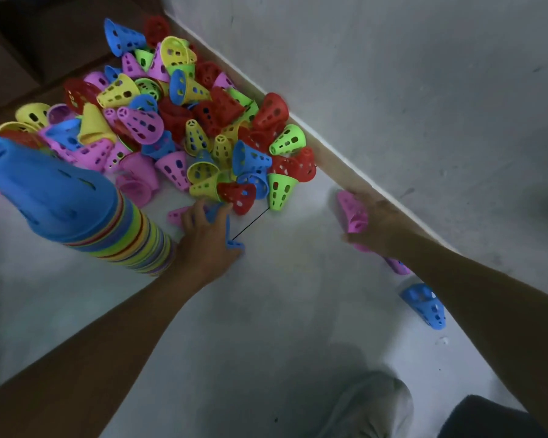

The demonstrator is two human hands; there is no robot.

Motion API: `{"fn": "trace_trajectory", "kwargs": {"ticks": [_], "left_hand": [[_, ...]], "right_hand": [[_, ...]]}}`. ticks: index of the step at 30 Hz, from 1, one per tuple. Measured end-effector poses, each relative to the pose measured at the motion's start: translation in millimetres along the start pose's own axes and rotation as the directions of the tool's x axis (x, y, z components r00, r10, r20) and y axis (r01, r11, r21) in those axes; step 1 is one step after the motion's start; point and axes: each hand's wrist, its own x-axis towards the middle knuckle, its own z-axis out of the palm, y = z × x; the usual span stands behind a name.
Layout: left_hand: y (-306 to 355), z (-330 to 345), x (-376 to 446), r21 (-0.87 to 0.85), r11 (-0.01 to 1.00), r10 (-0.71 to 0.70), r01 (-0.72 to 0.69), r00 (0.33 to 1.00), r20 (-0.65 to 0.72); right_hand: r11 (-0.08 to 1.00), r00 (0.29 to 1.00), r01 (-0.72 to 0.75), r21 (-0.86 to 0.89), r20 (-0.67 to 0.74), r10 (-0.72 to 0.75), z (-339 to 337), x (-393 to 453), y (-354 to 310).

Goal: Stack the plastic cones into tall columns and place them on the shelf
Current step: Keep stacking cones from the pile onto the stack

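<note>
Head view, looking down at a pale floor [266, 311] beside a grey wall [393, 74]. Loose pile of perforated plastic cones [184, 121], red, yellow, blue, pink and green, lies at 11 to 12 o'clock, pushed against the wall base. Tall stacked column of cones [86, 213], blue cone on top with many coloured rims below, stands at 9 o'clock, tilted toward the camera and blurred.

Left hand [208, 238] is at centre, just right of the column base, fingers curled round a blue cone [227, 229] lying on the floor; grip holding that cone. A pink cone [176, 214] lies just beside the fingertips, partly hidden. A thin black line runs on the floor from the blue cone toward a green cone [279, 191] at the pile edge.

Right hand [377, 226] is at 3 o'clock near the wall base, grip closed on a pink cone [353, 216], motion-blurred. Another pink cone [397, 265] shows under the right forearm. A lone blue cone [424, 306] lies on its side at 4 o'clock, well apart from the pile. A grey shoe [370, 403] sits at 6 o'clock.
</note>
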Motion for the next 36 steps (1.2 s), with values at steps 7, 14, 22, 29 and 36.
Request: {"fn": "trace_trajectory", "kwargs": {"ticks": [7,14,22,29,36], "left_hand": [[-16,15,20,0.078,0.994,0.081,-0.079,0.996,-0.021],[-23,21,13,0.146,0.97,0.172,-0.196,0.971,0.165],[7,2,-13,-0.154,0.98,0.136,-0.124,0.989,0.064],[39,-52,-39,-0.353,0.928,0.122,-0.117,0.993,-0.008],[48,-110,-75,-0.489,0.84,0.188,-0.235,0.972,-0.144]], "right_hand": [[0.998,0.997,-0.046,-0.037,0.064,0.048,33,29,-2],[0.999,1.0,-0.026,0.042,-0.004,0.026,42,28,-9],[0.998,1.0,0.001,0.059,0.014,-0.001,32,22,-29],[0.993,0.997,0.078,0.087,0.017,-0.08,5,5,-56],[0.891,0.989,0.14,0.432,-0.104,-0.105,-39,-39,-114]]}}
